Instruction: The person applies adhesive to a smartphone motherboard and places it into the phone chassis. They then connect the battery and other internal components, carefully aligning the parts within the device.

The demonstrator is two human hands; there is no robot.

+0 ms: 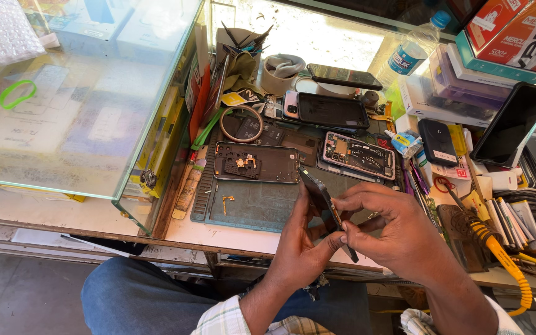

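left hand [299,248]: curled shut around the lower edge of a dark phone body [319,197], thumb pressed up against it; props the piece tilted on edge, likely so its side faces the other hand
right hand [392,232]: fingers pinched together on the same phone body from the right side, fingertips [340,206] bunched at its rim (whether a small tool sits between them I cannot tell)
phone body: held clear above the front edge of the green work mat [262,208], between both hands, touching nothing else
opened back shell [257,162]: lies flat on the mat just beyond the left hand, inside facing up, probably parked within reach
exposed phone frame with board [359,155]: flat beyond the right hand, also innards up
small gold parts [226,201]: loose on the mat, left of the left hand
two dark phones [333,110]: farther off beyond both hands, screens up
yellow-handled soldering iron [497,251]: right of the right hand, well apart, untouched
glass case [82,99]: far left of the left hand
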